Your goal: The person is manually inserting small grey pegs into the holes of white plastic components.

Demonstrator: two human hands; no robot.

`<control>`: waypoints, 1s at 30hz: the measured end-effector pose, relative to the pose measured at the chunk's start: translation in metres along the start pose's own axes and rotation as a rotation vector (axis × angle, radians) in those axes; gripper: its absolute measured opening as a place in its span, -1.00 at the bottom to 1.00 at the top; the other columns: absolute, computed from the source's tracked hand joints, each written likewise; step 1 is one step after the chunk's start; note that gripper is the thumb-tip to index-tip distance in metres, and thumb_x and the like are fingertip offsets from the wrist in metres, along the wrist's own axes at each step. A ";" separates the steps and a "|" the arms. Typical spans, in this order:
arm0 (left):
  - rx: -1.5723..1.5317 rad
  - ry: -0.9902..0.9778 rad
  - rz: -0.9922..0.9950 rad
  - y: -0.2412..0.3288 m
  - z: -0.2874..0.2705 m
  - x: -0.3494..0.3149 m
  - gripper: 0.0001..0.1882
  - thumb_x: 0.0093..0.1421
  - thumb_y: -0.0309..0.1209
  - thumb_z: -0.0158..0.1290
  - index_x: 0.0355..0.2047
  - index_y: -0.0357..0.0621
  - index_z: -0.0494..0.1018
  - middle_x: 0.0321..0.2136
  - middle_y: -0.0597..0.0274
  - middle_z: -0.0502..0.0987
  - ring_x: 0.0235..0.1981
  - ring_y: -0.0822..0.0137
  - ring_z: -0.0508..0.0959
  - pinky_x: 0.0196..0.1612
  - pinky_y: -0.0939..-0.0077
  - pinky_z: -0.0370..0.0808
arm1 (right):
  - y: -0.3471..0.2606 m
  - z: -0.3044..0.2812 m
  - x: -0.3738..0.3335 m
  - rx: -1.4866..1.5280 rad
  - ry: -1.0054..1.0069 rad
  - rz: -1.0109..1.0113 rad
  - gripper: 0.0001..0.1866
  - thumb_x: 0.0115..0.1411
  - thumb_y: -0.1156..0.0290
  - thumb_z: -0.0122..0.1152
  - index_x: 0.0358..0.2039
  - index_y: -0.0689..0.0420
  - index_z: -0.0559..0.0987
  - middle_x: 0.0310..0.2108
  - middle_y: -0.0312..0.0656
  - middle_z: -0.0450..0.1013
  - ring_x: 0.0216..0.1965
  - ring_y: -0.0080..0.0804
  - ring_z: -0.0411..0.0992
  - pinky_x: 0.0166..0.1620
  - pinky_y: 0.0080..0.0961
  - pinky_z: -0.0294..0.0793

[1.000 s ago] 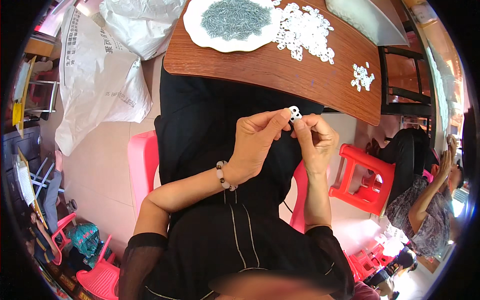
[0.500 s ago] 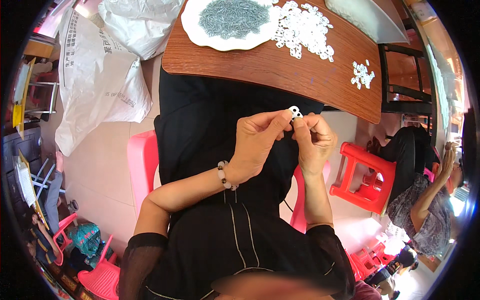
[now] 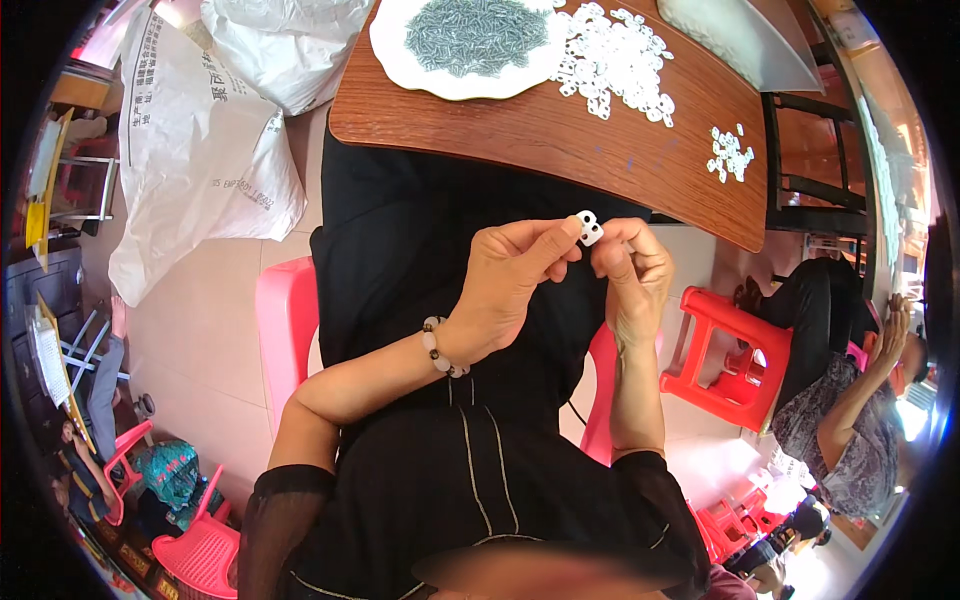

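My left hand (image 3: 510,285) and my right hand (image 3: 630,280) meet in front of my chest, just below the wooden table's near edge. Both pinch one small white plastic part with two holes (image 3: 589,228) between their fingertips. A beaded bracelet sits on my left wrist. On the table lies a white plate (image 3: 400,60) heaped with small grey metal pins (image 3: 470,32). Beside it spreads a pile of the same white parts (image 3: 612,60). A smaller cluster of white parts (image 3: 730,152) lies near the table's right edge.
The brown wooden table (image 3: 540,140) fills the top. I sit on a pink plastic chair (image 3: 285,330). A red stool (image 3: 730,350) stands to my right, and a seated person (image 3: 850,400) is beyond it. Large white sacks (image 3: 200,150) rest on the floor at left.
Both hands stay together on the small white part; the fingers shift it slightly, and the view drifts a little.
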State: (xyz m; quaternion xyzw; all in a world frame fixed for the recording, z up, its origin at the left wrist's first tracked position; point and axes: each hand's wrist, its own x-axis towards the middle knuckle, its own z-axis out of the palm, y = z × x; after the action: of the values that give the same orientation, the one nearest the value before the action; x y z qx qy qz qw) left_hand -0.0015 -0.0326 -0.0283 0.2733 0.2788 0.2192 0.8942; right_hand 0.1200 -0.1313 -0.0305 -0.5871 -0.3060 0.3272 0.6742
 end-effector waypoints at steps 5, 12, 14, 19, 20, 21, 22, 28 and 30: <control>0.008 -0.057 -0.050 0.005 -0.001 -0.004 -0.79 0.20 -0.36 0.14 -0.28 -0.27 0.57 -0.53 0.33 0.53 -0.53 0.58 0.42 -0.41 0.70 0.35 | -0.005 0.014 0.007 0.157 -0.060 -0.026 -0.35 0.07 0.05 0.33 0.01 0.29 0.45 -0.12 -0.14 0.44 -0.18 -0.57 0.36 -0.13 -0.65 0.32; 0.017 -0.148 -0.060 0.004 0.000 -0.007 -0.81 0.21 -0.37 0.12 -0.31 -0.27 0.57 -0.54 0.33 0.52 -0.52 0.57 0.42 -0.41 0.70 0.35 | 0.000 0.009 0.004 0.194 -0.227 0.023 -0.31 0.06 0.02 0.30 0.04 0.32 0.45 -0.07 -0.04 0.43 -0.18 -0.44 0.41 -0.11 -0.56 0.41; 0.021 -0.158 -0.055 0.004 0.001 -0.008 -0.81 0.21 -0.37 0.12 -0.31 -0.27 0.57 -0.54 0.32 0.52 -0.52 0.57 0.42 -0.41 0.70 0.35 | 0.001 0.008 0.003 0.217 -0.221 0.014 -0.34 0.07 0.04 0.30 0.01 0.33 0.47 -0.10 -0.04 0.44 -0.23 -0.43 0.44 -0.18 -0.57 0.45; 0.009 -0.102 0.001 0.002 0.005 -0.011 -0.82 0.16 -0.36 0.18 -0.38 -0.26 0.60 -0.59 0.37 0.50 -0.57 0.63 0.38 -0.48 0.77 0.30 | 0.003 0.010 0.002 0.271 -0.228 -0.019 -0.47 0.09 0.13 0.30 -0.13 0.36 0.54 -0.16 -0.02 0.46 -0.45 -0.50 0.45 -0.41 -0.62 0.47; 0.008 -0.102 0.001 0.001 0.007 -0.012 -0.82 0.16 -0.36 0.18 -0.38 -0.26 0.60 -0.59 0.37 0.50 -0.57 0.63 0.38 -0.48 0.77 0.30 | 0.004 0.011 0.002 0.271 -0.229 -0.019 -0.47 0.09 0.13 0.30 -0.13 0.36 0.54 -0.16 -0.02 0.46 -0.45 -0.50 0.45 -0.41 -0.62 0.47; -0.002 -0.082 0.013 0.001 0.009 -0.013 -0.82 0.16 -0.37 0.17 -0.38 -0.27 0.60 -0.59 0.37 0.50 -0.56 0.63 0.38 -0.48 0.76 0.30 | 0.004 0.012 0.002 0.276 -0.221 -0.032 -0.48 0.09 0.13 0.30 -0.13 0.35 0.54 -0.16 -0.01 0.46 -0.46 -0.50 0.45 -0.41 -0.62 0.47; -0.011 -0.062 0.025 0.001 0.010 -0.014 -0.83 0.16 -0.38 0.17 -0.37 -0.27 0.60 -0.58 0.37 0.50 -0.56 0.64 0.38 -0.47 0.76 0.31 | 0.004 0.012 0.002 0.281 -0.213 -0.044 -0.49 0.09 0.14 0.29 -0.14 0.35 0.54 -0.17 0.00 0.47 -0.48 -0.50 0.45 -0.41 -0.62 0.47; -0.024 -0.082 0.025 -0.001 0.011 -0.017 -0.82 0.18 -0.40 0.15 -0.31 -0.29 0.59 -0.55 0.36 0.53 -0.54 0.63 0.40 -0.44 0.76 0.33 | 0.008 0.010 0.001 0.333 -0.221 -0.046 -0.56 0.12 0.18 0.27 -0.17 0.33 0.56 -0.17 0.04 0.47 -0.53 -0.51 0.45 -0.42 -0.63 0.47; -0.027 -0.089 0.024 -0.001 0.011 -0.018 -0.82 0.18 -0.41 0.14 -0.30 -0.29 0.59 -0.54 0.36 0.53 -0.53 0.63 0.40 -0.43 0.76 0.33 | 0.008 0.009 0.000 0.335 -0.224 -0.044 -0.57 0.12 0.19 0.27 -0.17 0.33 0.56 -0.18 0.05 0.47 -0.54 -0.51 0.45 -0.43 -0.64 0.46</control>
State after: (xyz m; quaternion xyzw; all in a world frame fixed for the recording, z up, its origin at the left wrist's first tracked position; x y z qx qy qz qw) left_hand -0.0079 -0.0473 -0.0150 0.2739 0.2326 0.2215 0.9065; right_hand 0.1121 -0.1249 -0.0370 -0.4198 -0.3332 0.4221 0.7311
